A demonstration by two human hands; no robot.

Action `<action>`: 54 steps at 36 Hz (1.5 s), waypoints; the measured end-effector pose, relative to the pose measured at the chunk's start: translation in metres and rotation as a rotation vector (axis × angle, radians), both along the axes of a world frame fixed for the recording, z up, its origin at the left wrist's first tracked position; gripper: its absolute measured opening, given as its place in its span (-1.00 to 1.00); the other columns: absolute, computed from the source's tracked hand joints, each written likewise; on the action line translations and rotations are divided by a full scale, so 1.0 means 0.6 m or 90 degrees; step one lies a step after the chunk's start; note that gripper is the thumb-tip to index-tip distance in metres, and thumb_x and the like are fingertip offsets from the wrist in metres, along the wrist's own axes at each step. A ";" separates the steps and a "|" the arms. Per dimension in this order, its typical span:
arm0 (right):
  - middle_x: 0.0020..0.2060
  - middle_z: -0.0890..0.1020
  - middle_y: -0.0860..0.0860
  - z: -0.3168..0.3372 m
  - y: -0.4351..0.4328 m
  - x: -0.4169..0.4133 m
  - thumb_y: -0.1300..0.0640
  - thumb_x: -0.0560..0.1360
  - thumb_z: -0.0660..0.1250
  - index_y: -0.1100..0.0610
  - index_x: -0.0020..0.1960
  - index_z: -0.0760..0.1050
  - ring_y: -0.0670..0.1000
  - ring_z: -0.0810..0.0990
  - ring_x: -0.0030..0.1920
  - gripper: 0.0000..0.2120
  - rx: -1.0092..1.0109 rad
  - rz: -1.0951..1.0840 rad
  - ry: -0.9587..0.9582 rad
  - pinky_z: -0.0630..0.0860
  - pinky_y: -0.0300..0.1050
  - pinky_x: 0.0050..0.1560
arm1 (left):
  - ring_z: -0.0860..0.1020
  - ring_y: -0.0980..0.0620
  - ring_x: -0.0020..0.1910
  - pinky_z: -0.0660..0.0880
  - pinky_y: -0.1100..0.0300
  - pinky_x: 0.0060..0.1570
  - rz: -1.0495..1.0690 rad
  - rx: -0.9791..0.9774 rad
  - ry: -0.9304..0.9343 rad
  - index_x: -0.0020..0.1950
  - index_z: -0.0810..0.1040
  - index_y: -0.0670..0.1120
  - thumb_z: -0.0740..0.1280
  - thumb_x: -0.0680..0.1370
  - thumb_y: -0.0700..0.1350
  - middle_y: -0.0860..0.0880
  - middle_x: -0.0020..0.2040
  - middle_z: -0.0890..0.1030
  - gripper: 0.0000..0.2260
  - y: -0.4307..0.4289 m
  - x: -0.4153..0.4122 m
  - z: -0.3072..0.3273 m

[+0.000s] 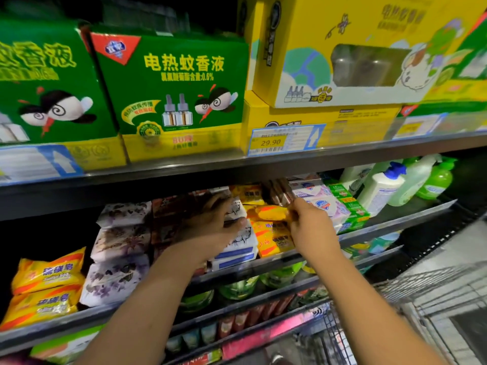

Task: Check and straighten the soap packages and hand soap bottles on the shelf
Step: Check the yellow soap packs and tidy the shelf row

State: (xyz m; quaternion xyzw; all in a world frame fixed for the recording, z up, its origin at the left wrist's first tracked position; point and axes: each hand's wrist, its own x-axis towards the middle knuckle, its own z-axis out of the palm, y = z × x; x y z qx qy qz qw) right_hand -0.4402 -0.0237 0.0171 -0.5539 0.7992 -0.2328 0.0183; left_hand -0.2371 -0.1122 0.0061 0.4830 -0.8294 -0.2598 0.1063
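Soap packages fill the middle shelf (395, 226). My left hand (210, 225) rests with spread fingers on a stack of white soap packs (242, 241), thumb against their front. My right hand (307, 219) pinches the edge of a yellow soap package (271, 213) that lies atop a yellow and orange stack (274, 239). To the right sit white and pink soap packs (324, 206) and green soap boxes (350, 204). Hand soap bottles (382, 188) stand upright at the far right of the shelf. More yellow soap bags (47, 275) and floral packs (118, 248) lie at the left.
The shelf above carries green boxes (171, 88) and yellow boxes (342, 56) of mosquito liquid, with a price tag (271, 142) on its edge. Lower shelves hold green bottles (279, 277). A wire shopping cart (411, 299) stands at the lower right.
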 end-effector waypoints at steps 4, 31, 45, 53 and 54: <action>-0.17 0.67 0.07 -0.006 0.044 -0.004 0.21 0.58 0.34 0.16 0.01 0.58 0.13 0.61 -0.17 -0.95 -0.170 0.016 -0.033 0.28 -0.19 -0.25 | 0.28 0.30 0.29 0.17 0.38 0.17 -0.010 -0.083 0.061 0.48 0.30 0.19 0.22 0.61 0.20 0.28 0.50 0.13 -0.56 0.013 0.010 0.014; -0.20 0.62 0.13 0.002 0.099 0.178 -0.08 0.52 0.41 0.08 0.08 0.59 0.09 0.54 -0.21 -0.74 -0.132 0.321 -0.627 0.49 -0.17 -0.13 | 0.66 0.01 -0.05 0.64 0.11 -0.14 0.093 0.137 0.683 0.14 0.54 0.00 0.43 0.42 -0.04 0.01 -0.08 0.68 -0.69 0.147 0.149 0.026; -0.27 0.58 0.10 0.020 0.107 0.186 0.01 0.37 0.43 0.14 0.09 0.48 0.02 0.51 -0.44 -0.64 -0.057 0.152 -0.919 0.48 -0.16 -0.42 | 0.34 0.26 0.38 0.52 0.16 0.20 -0.094 -0.173 0.384 0.18 0.57 0.32 0.47 0.48 -0.14 0.38 0.40 0.32 -0.59 0.154 0.186 0.011; -0.34 0.55 0.06 0.029 0.127 0.171 -0.15 0.51 0.39 -0.11 0.09 0.61 0.02 0.48 -0.31 -0.80 -0.022 0.233 -0.726 0.42 -0.13 -0.30 | 0.43 0.35 0.18 0.32 0.53 0.09 0.039 -0.111 0.434 0.03 0.50 0.42 0.39 0.47 0.14 0.31 0.10 0.49 -0.80 0.162 0.157 0.015; -0.32 0.51 0.04 0.028 0.128 0.168 -0.14 0.47 0.40 -0.18 0.05 0.62 0.00 0.46 -0.30 -0.83 -0.018 0.245 -0.673 0.39 -0.15 -0.28 | 0.49 0.31 0.11 0.38 0.51 0.02 0.052 -0.069 0.463 0.03 0.52 0.37 0.40 0.49 0.12 0.24 0.05 0.55 -0.82 0.165 0.153 0.018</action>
